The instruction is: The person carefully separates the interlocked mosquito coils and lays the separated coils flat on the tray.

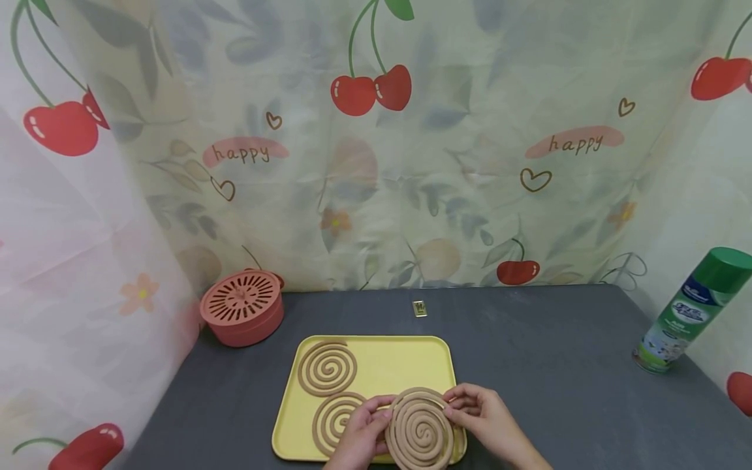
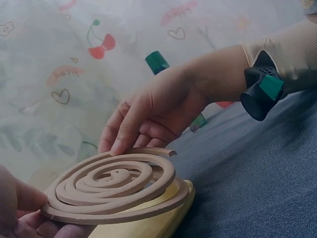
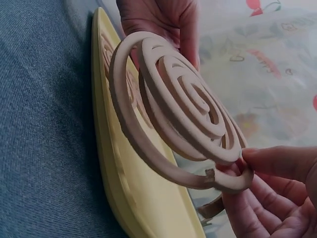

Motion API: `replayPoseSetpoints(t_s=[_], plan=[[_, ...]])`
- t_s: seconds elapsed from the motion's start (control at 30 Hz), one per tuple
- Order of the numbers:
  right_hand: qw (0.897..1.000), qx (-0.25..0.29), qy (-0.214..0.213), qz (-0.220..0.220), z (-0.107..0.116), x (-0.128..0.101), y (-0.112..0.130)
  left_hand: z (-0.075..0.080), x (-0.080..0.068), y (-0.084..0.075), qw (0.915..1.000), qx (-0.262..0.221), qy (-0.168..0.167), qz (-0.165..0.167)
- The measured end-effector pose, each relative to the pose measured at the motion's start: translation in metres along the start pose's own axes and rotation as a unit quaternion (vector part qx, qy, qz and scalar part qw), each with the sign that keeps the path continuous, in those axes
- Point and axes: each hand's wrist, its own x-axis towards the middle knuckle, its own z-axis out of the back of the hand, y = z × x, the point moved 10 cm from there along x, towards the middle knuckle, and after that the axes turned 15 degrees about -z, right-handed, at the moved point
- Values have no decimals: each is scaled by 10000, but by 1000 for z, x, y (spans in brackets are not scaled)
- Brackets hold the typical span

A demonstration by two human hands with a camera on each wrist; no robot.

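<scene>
A: Right, both hands are on one thing here: a double mosquito coil (image 1: pixel 420 432), lifted just above the near right corner of the yellow tray (image 1: pixel 388 365).

B: The left hand (image 1: pixel 360 436) has it by the left edge, fingers curled under the rim and thumb on top. From the left wrist view the coil (image 2: pixel 115 184) sits nearly flat over the tray's edge (image 2: pixel 163 220).

A: And the right hand (image 1: pixel 484 418) pinches the right edge. Look at the right wrist view: thumb and fingertips (image 3: pixel 277 163) are closed on the outer ring, right where the coil's end shows a blunt tip.

B: In that same view the two interlocked spirals (image 3: pixel 183 109) have parted a little, the outer loop hanging lower than the inner one.

A: Two more coils lie flat on the tray: one at the far left (image 1: pixel 326 367), one at the near left (image 1: pixel 336 422), just beside the left hand.

B: Around them on the grey table (image 1: pixel 558 365): a round pink slotted holder (image 1: pixel 242 307) at the back left, a green spray can (image 1: pixel 687 313) well apart on the right, and a small metal stand (image 1: pixel 420 308) just behind the tray.
</scene>
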Motion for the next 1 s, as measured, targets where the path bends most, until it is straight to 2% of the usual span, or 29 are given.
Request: replayPoseSetpoints(t_s=[0.23, 0.4, 0.7, 0.87, 1.0], plan=[[9965, 608, 385, -434, -4, 1, -9, 3, 0, 5, 9999, -15, -70, 153], [9928, 885, 379, -715, -2, 5, -18, 5, 1, 7, 9996, 18, -66, 280], [9902, 1127, 306, -769, 0, 5, -23, 11, 5, 5, 9998, 43, -97, 177], [9888, 1252, 295, -757, 1, 5, -22, 23, 11, 1, 9994, 129, -255, 208], [9877, 1356, 352, -696, 1, 5, -20, 34, 18, -6, 9993, 196, -310, 104]])
